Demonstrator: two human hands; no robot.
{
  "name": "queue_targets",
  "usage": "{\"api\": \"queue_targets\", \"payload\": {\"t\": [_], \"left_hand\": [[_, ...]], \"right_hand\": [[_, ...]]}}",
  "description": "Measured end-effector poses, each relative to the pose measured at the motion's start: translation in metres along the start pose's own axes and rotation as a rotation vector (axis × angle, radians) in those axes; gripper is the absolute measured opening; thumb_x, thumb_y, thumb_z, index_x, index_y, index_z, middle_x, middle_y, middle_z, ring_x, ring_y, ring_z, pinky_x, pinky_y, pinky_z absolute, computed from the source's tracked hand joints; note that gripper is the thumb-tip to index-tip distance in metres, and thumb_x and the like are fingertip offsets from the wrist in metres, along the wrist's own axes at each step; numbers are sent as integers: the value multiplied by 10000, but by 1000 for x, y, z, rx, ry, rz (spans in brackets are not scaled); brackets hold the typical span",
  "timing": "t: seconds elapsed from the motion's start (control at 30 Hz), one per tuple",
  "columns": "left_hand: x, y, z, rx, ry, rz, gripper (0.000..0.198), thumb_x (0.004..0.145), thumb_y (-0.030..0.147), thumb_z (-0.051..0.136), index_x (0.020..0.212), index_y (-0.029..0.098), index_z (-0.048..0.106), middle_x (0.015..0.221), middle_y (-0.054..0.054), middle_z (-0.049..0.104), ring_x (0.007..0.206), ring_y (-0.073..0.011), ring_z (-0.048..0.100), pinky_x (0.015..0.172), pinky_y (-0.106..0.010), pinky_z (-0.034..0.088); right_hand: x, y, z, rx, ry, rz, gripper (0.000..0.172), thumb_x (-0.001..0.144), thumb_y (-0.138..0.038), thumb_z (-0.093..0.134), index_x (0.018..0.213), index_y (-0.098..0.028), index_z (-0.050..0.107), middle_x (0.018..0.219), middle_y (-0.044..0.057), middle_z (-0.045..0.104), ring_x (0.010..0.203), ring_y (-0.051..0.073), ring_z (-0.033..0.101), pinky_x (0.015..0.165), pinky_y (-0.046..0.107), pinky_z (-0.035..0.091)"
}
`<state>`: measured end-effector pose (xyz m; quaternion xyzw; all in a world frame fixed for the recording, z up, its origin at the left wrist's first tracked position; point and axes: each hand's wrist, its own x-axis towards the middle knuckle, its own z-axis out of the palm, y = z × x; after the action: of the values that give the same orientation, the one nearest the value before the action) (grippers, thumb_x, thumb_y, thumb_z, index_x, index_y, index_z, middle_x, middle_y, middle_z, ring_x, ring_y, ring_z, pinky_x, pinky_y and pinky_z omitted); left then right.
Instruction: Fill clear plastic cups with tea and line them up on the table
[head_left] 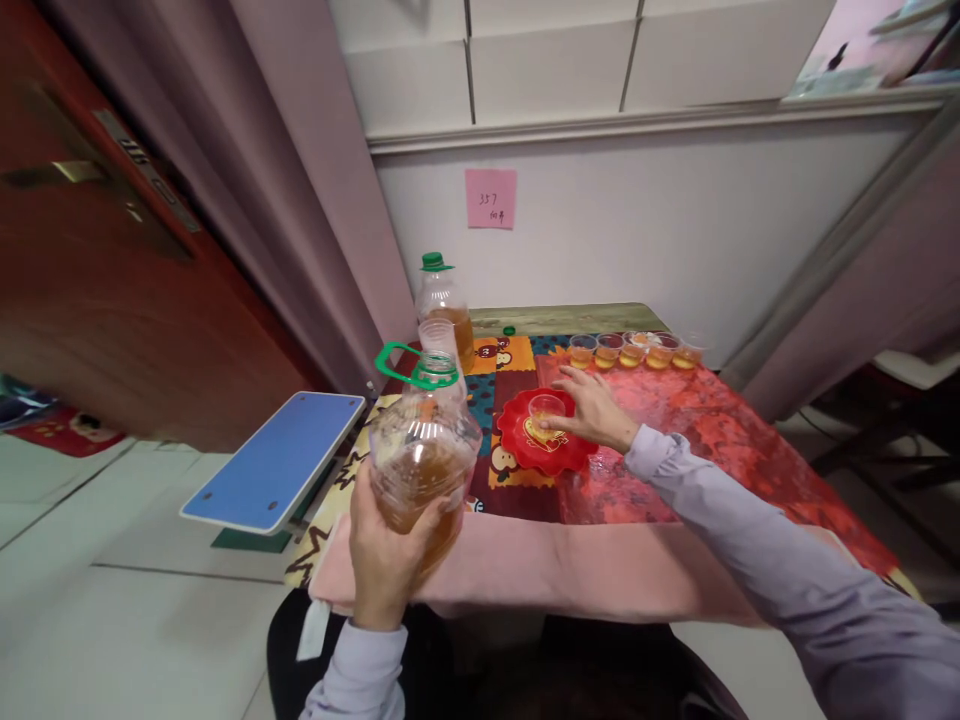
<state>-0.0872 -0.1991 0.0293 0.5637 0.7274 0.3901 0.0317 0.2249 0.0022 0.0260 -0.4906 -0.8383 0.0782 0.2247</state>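
Observation:
My left hand [390, 555] is wrapped round a large clear plastic jug [421, 450] with a green handle ring and amber liquid, held up over the near left corner of the table. The jug's mouth is uncapped. My right hand [592, 408] reaches forward and pinches a small clear cup [545, 408] that stands on a red plate [544, 440]. A second bottle [444, 305] with a green cap stands behind the jug.
A row of several small cups [631, 350] with amber liquid stands along the far edge of the table [675, 430], which has a colourful cloth. A blue board [276, 462] sits to the left. A pink note [490, 198] hangs on the wall.

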Motion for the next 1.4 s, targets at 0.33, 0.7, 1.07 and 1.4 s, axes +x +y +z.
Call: {"api": "queue_targets", "payload": {"t": [0.33,0.7,1.07,1.4], "left_hand": [[-1,10,0,-85,83,-122,1002,791,709,728,1582,216,360,1559,-201,524,1446,-402,522,1204,-567,439],[6,11,9,-53,162,-166,1150,617,838,748,1531,197,476,1475,-200,605,1341,-435,589,1146,-599,463],[4,10,9,-39,199,-239,1247,541,851,758,1554,180,480,1506,-211,596,1361,-458,585,1195,-634,415],[4,8,4,29,140,-375,1263,510,870,723,1561,216,469,1504,-193,616,1362,-474,589,1167,-668,440]], "right_hand": [[8,-23,6,-198,-165,1,639,887,-571,758,1308,-94,706,1643,296,429,1528,452,410,1247,765,134],[14,-9,-3,49,-59,-50,562,773,-591,845,1092,-152,701,1611,270,479,1495,427,470,1235,782,164],[137,70,-48,-95,72,20,560,820,-602,783,1116,-133,705,1602,268,470,1484,419,466,1238,739,205],[179,104,27,-214,-62,140,599,846,-599,764,1195,-114,731,1605,254,476,1482,420,457,1259,723,169]]}}
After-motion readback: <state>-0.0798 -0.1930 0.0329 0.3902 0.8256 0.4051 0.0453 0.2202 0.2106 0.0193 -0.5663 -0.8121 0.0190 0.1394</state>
